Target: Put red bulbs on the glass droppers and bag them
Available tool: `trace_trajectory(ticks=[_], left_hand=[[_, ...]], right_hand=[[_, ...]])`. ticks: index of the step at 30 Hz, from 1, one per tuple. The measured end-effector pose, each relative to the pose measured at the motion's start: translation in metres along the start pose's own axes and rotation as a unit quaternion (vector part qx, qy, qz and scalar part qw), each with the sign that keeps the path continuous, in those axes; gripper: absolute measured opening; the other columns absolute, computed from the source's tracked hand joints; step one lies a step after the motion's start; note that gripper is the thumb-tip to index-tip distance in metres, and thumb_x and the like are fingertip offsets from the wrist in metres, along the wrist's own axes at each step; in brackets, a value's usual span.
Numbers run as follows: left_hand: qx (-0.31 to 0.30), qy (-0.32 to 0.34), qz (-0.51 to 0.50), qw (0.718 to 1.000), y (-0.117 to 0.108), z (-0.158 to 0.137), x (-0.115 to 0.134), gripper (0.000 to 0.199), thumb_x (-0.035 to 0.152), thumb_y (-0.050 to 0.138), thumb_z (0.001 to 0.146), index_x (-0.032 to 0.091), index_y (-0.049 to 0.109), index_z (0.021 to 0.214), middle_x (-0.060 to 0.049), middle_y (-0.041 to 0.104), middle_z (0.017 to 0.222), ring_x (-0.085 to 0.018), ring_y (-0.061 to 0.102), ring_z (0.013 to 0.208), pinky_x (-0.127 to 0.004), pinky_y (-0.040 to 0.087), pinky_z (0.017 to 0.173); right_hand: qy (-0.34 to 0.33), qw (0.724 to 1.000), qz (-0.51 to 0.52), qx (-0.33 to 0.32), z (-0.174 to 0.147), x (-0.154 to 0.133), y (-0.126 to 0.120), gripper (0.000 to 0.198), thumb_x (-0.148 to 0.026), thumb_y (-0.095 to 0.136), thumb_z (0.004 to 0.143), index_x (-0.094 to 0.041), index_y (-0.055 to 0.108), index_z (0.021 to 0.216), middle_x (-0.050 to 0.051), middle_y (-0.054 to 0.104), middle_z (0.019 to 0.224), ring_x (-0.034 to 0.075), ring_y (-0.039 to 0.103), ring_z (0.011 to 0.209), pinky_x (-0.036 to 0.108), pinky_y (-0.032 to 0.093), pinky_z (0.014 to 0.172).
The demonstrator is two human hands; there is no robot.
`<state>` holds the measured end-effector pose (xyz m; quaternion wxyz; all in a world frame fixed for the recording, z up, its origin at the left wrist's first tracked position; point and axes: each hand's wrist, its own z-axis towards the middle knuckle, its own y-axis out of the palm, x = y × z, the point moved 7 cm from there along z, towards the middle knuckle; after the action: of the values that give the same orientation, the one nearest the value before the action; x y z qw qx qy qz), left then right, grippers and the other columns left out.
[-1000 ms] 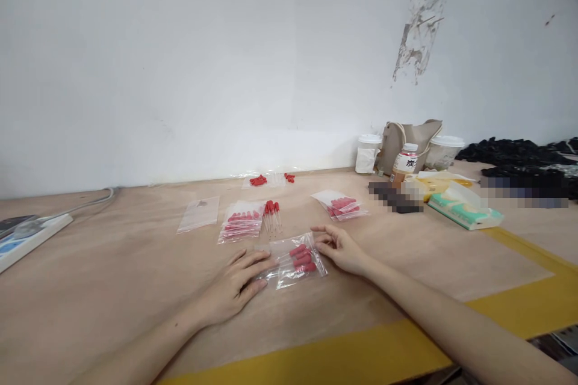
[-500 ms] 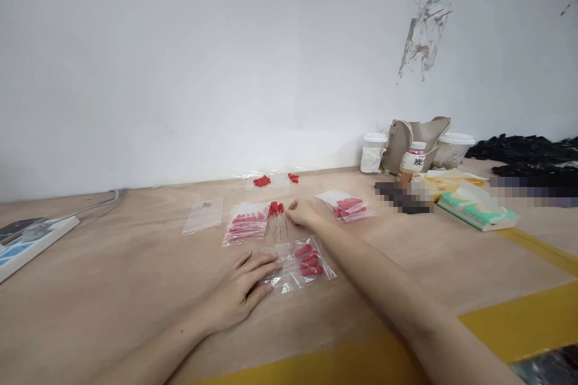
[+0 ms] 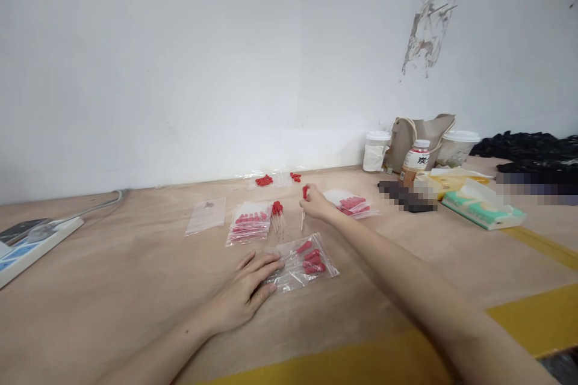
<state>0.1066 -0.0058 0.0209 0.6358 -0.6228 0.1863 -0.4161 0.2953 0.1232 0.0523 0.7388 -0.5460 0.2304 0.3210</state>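
Note:
My right hand [image 3: 318,203] pinches a dropper [image 3: 306,193] with a red bulb and a thin pale stem pointing down, held above the table. My left hand [image 3: 248,287] lies flat, fingers spread, its fingertips touching the left end of a clear zip bag [image 3: 289,283]. Inside that bag are several red-bulbed droppers [image 3: 311,260]. Just left of my right hand lies a small bunch of loose droppers [image 3: 277,210], bulbs away from me. Beside them is a stack of filled bags [image 3: 248,227]. Another pile of filled bags [image 3: 353,204] is partly behind my right wrist.
A flat clear bag [image 3: 206,215] lies at left. Red pieces [image 3: 264,180] on clear plastic sit near the wall. To the right stand a lidded cup [image 3: 374,156], a bottle [image 3: 414,163] and a tissue pack [image 3: 483,204]. A power strip [image 3: 40,249] is far left.
My right hand has moved slightly right and up from beside the loose bunch, and a dropper now shows in its fingers. My left hand stays on the bag. The view has shifted slightly.

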Motion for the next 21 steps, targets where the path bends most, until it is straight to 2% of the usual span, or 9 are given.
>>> trace_trajectory(ticks=[3,6,9,14,18,21], left_hand=[[-0.002,-0.001,0.004,1.000,0.001,0.000,-0.001,0.036,0.032,0.033,0.091,0.029,0.039,0.127,-0.002,0.041,0.132,-0.018,0.033,0.124,-0.044,0.021,0.105],[0.000,0.002,0.003,1.000,0.001,0.001,-0.001,0.035,0.031,0.034,0.091,0.030,0.041,0.126,-0.001,0.041,0.132,-0.019,0.033,0.123,-0.044,0.021,0.105],[0.004,0.005,-0.001,1.000,-0.001,0.001,0.000,0.035,0.030,0.035,0.091,0.030,0.042,0.125,-0.001,0.042,0.131,-0.019,0.035,0.122,-0.043,0.024,0.104],[0.009,0.006,0.003,1.000,-0.001,0.001,0.000,0.035,0.030,0.035,0.091,0.030,0.043,0.125,-0.001,0.042,0.131,-0.019,0.035,0.122,-0.042,0.027,0.103],[0.012,0.008,0.003,1.000,0.000,0.001,0.000,0.035,0.030,0.035,0.091,0.030,0.043,0.125,-0.001,0.042,0.131,-0.019,0.035,0.122,-0.042,0.026,0.104],[0.013,0.007,0.004,1.000,-0.001,0.001,0.000,0.035,0.031,0.035,0.091,0.030,0.043,0.125,-0.001,0.042,0.131,-0.019,0.035,0.122,-0.042,0.025,0.104]], right_hand=[[0.002,0.985,0.144,0.096,-0.029,0.027,-0.027,0.050,-0.023,0.046,0.073,-0.018,0.028,0.120,-0.002,0.052,0.071,0.011,0.052,0.049,0.023,0.042,0.047],[0.043,0.950,0.267,0.159,-0.063,0.057,-0.038,0.048,-0.031,0.048,0.074,-0.020,0.026,0.114,-0.007,0.046,0.063,0.010,0.047,0.041,0.022,0.041,0.039],[0.067,0.923,0.332,0.181,-0.082,0.068,-0.036,0.045,-0.034,0.052,0.072,-0.022,0.027,0.107,-0.008,0.046,0.061,0.011,0.050,0.042,0.024,0.045,0.040],[0.089,0.903,0.394,0.146,-0.086,0.058,-0.015,0.041,-0.029,0.053,0.072,-0.024,0.027,0.103,-0.008,0.047,0.059,0.013,0.055,0.046,0.027,0.049,0.043],[0.133,0.877,0.453,0.087,-0.089,0.051,0.000,0.027,-0.025,0.050,0.075,-0.024,0.033,0.096,-0.007,0.050,0.061,0.012,0.056,0.047,0.026,0.049,0.047],[0.164,0.893,0.420,-0.008,-0.094,0.051,0.002,0.017,-0.024,0.056,0.072,-0.019,0.043,0.082,-0.004,0.054,0.063,0.009,0.056,0.051,0.024,0.048,0.053]])
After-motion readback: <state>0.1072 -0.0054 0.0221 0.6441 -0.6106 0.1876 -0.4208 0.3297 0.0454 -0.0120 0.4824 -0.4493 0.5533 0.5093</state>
